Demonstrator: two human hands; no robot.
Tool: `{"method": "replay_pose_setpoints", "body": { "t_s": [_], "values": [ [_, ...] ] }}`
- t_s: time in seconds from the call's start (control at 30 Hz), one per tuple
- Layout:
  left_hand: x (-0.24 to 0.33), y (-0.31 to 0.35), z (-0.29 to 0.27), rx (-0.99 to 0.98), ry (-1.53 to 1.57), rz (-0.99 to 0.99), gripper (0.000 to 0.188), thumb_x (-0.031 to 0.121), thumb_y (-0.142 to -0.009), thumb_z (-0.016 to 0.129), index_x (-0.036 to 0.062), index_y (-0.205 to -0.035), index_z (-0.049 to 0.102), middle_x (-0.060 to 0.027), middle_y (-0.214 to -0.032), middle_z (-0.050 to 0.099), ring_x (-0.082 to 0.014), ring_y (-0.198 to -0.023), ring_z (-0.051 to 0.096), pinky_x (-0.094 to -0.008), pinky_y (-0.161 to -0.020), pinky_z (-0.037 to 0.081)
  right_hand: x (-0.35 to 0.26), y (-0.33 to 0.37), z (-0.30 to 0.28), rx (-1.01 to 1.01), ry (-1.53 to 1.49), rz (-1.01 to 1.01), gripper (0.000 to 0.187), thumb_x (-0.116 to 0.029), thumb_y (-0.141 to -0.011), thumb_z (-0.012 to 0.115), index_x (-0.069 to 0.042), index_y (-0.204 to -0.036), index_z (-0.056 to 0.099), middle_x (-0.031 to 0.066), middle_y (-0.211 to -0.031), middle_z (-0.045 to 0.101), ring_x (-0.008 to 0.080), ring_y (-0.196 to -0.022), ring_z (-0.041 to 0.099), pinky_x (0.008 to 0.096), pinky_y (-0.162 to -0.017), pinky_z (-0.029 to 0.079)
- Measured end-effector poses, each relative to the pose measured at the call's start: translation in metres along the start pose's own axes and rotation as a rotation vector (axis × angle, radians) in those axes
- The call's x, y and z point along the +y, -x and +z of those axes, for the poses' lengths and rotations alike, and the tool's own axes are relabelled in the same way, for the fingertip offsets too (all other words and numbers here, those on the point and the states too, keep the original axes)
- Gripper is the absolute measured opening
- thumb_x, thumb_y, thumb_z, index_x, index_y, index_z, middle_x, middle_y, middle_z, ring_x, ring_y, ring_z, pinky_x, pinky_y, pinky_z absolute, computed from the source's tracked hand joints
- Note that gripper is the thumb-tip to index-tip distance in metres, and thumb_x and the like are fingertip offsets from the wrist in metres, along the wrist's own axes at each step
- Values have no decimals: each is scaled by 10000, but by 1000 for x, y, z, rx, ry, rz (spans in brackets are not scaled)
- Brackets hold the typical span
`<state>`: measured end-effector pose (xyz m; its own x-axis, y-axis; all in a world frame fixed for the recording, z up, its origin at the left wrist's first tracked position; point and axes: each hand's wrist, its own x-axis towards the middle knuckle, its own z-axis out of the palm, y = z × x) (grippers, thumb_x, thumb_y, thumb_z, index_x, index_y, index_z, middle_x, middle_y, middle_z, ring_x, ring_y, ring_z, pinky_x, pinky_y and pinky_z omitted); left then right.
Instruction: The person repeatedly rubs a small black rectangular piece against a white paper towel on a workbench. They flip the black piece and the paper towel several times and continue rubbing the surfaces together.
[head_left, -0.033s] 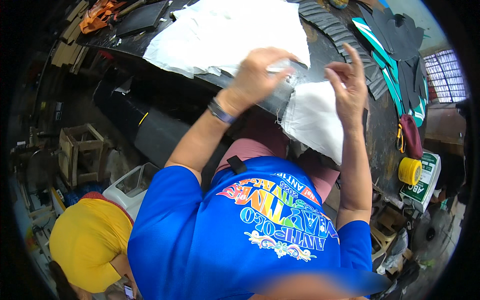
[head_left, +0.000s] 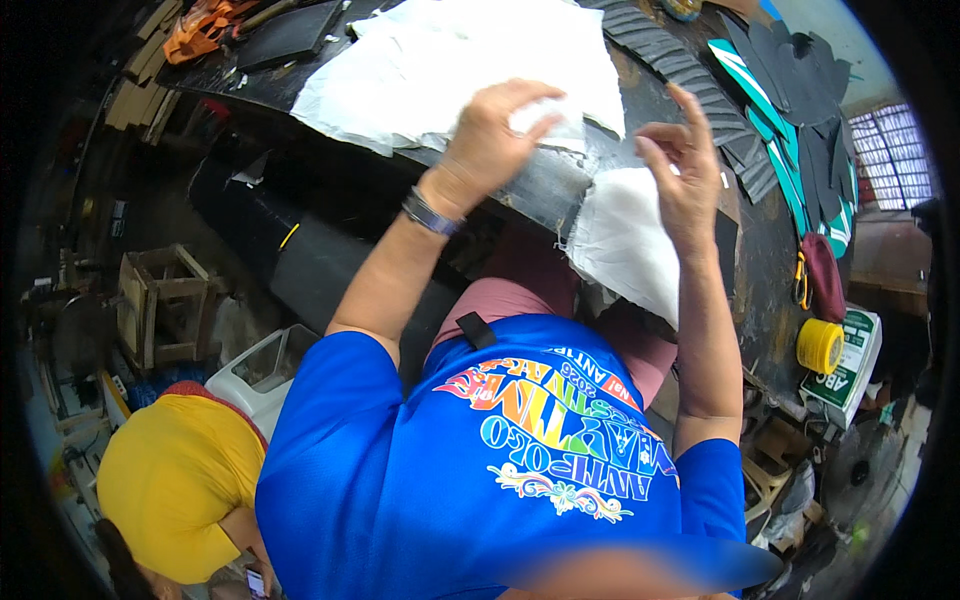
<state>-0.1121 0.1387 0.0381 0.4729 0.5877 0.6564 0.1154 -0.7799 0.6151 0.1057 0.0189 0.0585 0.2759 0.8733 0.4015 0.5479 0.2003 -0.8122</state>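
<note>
Bright gridded window (head_left: pixel 893 155), wooden stool (head_left: pixel 182 290), white plastic chair (head_left: pixel 250 393)

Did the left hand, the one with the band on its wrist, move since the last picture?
Yes. Against the dark strips on the table, the left hand has shifted left and a little up the picture.

Creased white cloth (head_left: pixel 625 225) with frayed edge
</note>
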Motion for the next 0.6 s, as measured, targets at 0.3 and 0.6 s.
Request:
{"method": "replay_pose_setpoints", "body": {
  "t_s": [0.3, 0.6],
  "values": [
    [-150, 3, -124, 149, -544, -231, 279, 256, -903, 751, 144, -1157, 766, -119, -1284, 691, -326, -1205, 624, -451, -1054, 467, -23, -51, 137, -316, -36, -323, 754, 80, -898, 551, -185, -1576, 355, 209, -1367, 578, 327, -1184, 644, 414, -1015, 533],
    [-188, -21, -124, -112, -830, -275, 335, 398, -941, 720, 290, -1257, 746, -63, -1276, 699, -268, -1225, 606, -525, -1081, 361, 3, -83, 192, -531, 548, -518, 757, -145, -1017, 542, -272, -1650, 146, 184, -1547, 466, 330, -1373, 516, 578, -1216, 276]
  ]
}}
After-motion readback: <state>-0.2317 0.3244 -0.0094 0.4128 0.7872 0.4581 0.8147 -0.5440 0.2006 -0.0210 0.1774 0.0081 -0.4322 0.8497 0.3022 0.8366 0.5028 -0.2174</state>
